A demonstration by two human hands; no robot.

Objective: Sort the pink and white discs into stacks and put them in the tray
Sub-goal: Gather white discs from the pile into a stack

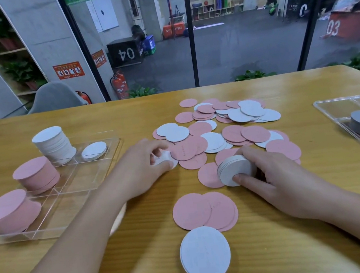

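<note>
Your right hand (270, 177), at lower right of centre, has its grip curled round a small stack of white discs (237, 170), thumb pressed on the near face and fingers behind. Your left hand (146, 164), at mid-frame, pinches a single white disc (166, 159) at the edge of the loose pile (220, 130) spread over the middle of the table (125, 116).

The tray (70, 186) sits at the left of the frame and already carries a tall white stack (54, 144), a short white one (94, 150) beside it, and two pink stacks (36, 174) toward the lower left.

Risks, as I judge them: the held stack is tilted in your fingers, so a loosened thumb could let the discs fan out and slide back into the pile. The discs overlap closely, and a pink one could cling under a white one and end up in the wrong stack. The tall white stack leans slightly; setting more on it carelessly could topple it across the dividers. The nearest pink stack overhangs its compartment, so a knock from your forearm could spill it.

Readable writing lies beyond the glass: "MAXIMUM" on the green strip along the top edge, "04" on a black box at upper centre, "03" on a red box at upper right, and "PLYO...FTBOX", partly hidden, on an orange box. Faint marks on some pink discs are too small to read.
</note>
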